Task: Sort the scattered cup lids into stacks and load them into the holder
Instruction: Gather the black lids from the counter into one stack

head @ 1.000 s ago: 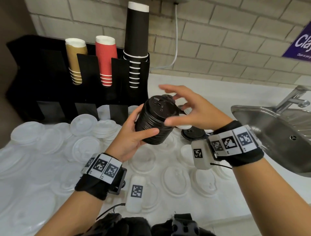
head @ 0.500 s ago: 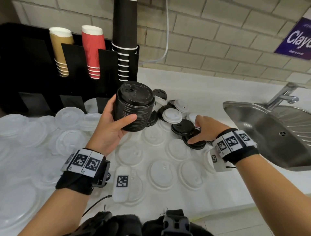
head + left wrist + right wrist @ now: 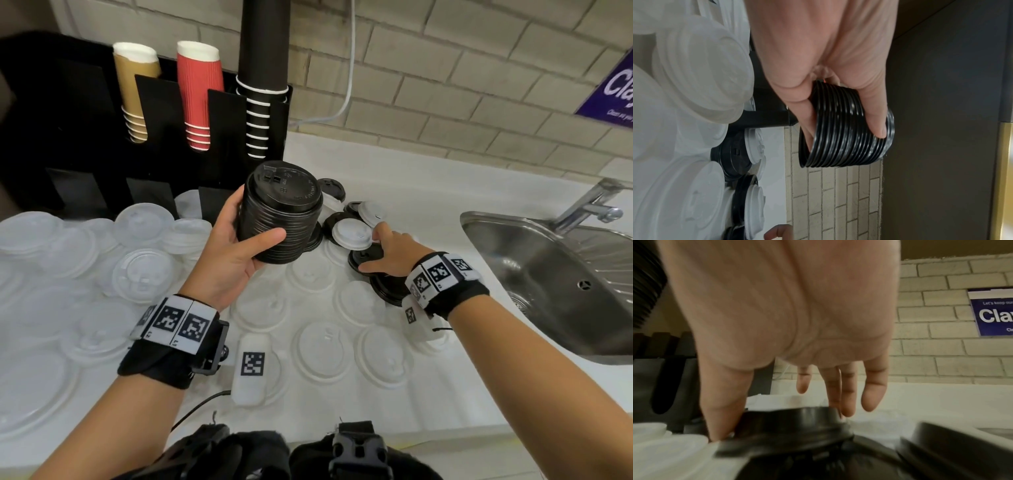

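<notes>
My left hand [image 3: 260,222] grips a tall stack of black lids [image 3: 281,216] above the counter, thumb in front and fingers behind; the left wrist view shows the thumb across the stack's [image 3: 844,129] ribbed side. My right hand [image 3: 371,251] is down on the counter to the right and pinches a single black lid [image 3: 363,255], thumb on the near rim and fingers over the far side. The right wrist view shows that lid [image 3: 789,423] between thumb and fingers. The black holder [image 3: 68,137] stands at the back left.
Several white lids [image 3: 322,346] and clear lids [image 3: 144,274] cover the counter. More black lids [image 3: 390,291] and small white lids [image 3: 351,233] lie around my right hand. Cup stacks [image 3: 197,96] fill the holder's top. A steel sink [image 3: 548,274] and tap [image 3: 589,205] are on the right.
My right hand left the top of the stack, dropped to the counter on the right and closed on a loose black lid. The left hand still holds the stack.
</notes>
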`<state>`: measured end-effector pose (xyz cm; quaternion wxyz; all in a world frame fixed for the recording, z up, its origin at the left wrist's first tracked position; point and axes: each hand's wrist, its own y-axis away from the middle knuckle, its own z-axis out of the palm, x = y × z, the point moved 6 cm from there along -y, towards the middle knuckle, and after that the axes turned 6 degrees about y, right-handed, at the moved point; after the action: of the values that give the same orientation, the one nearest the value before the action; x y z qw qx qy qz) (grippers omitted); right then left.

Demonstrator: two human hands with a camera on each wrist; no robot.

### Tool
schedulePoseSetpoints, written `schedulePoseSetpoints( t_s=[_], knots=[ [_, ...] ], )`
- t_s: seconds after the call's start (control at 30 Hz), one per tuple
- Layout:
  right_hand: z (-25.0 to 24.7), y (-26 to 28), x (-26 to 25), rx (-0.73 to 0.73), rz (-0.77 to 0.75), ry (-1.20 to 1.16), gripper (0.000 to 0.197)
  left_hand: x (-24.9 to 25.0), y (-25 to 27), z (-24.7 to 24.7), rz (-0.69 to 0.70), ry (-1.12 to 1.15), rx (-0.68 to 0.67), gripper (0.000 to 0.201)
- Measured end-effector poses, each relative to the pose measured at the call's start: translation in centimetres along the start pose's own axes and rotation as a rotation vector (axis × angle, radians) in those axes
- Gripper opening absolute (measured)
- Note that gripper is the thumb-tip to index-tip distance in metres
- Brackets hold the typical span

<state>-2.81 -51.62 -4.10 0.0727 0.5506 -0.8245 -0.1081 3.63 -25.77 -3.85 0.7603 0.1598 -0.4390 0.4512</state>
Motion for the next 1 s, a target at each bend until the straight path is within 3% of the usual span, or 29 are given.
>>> schedulePoseSetpoints(
  t_s=[0.23,0.3,0.43,0.57,1.0],
  knots=[
    [-3.2,2.4,-1.3,-0.206,-0.122,-0.108,0.068,0.3,-0.5,-0.2,0.001,0.001,0.000,0.082],
    [-5.0,3.3,-2.3,-0.149,-0.189,-0.241,0.061,0.4,-0.6,-0.1,-0.008,0.007,-0.010,0.083],
    [-9.0,4.5,-4.8,0.109,-0.333,-0.624,0.058,0.5,-0.6,-0.3,-0.022,0.017,-0.023,0.076],
    [-10.8,5.7,-8.3,0.179,-0.467,-0.860,0.062,0.9,-0.9,-0.7,-0.034,0.022,-0.045,0.080],
    [-12.5,4.9,-14.1,0.336,-0.550,-0.540,0.055,1.2,-1.7,-1.7,-0.067,-0.027,-0.121,0.079]
  ],
)
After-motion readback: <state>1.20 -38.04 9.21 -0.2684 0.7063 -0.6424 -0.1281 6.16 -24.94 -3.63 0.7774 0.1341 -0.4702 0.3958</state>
